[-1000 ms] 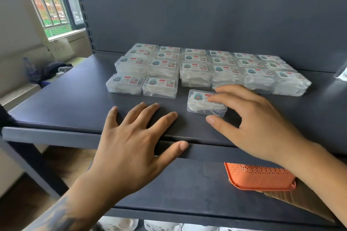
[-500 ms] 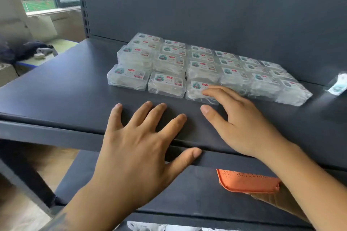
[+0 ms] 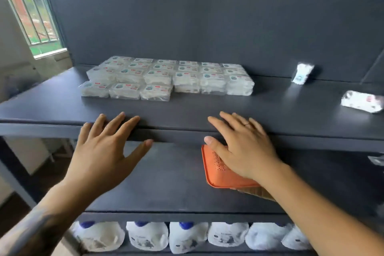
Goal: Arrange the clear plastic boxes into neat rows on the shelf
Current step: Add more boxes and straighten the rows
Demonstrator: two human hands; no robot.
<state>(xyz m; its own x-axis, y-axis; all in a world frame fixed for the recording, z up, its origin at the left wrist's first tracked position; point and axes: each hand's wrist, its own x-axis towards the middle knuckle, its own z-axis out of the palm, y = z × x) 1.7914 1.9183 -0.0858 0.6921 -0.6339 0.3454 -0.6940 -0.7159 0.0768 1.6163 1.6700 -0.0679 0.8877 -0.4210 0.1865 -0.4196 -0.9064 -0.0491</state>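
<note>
Starting at your left, your left hand (image 3: 108, 151) lies flat with its fingers spread, fingertips on the front edge of the shelf (image 3: 207, 110), holding nothing. Behind it, toward the back panel, sits the block of clear plastic boxes (image 3: 166, 78): most of the job looks done here. The rear rows run six across and appear to be stacked, their fronts lining up fairly evenly. The front row (image 3: 126, 90) is only partly filled, with three boxes touching side by side at the left end of the block and bare shelf in front of the right three columns. By my reading, that gap is where the remaining boxes belong.

Moving right, your right hand (image 3: 243, 147) is also released, fingers straight and relaxed, hovering at the shelf's front edge with the thumb above the orange perforated tray (image 3: 224, 176) on the shelf below. It grips nothing.

Further right, two boxes are still loose and well apart from the block: one leaning box (image 3: 302, 74) tilted up against the back panel, and one stray box (image 3: 362, 104) lying askew near the right edge of the view. Both are blurred, so their labels cannot be read. I judge those two are what is left to bring into the front row; whether more lie beyond the view cannot be told
</note>
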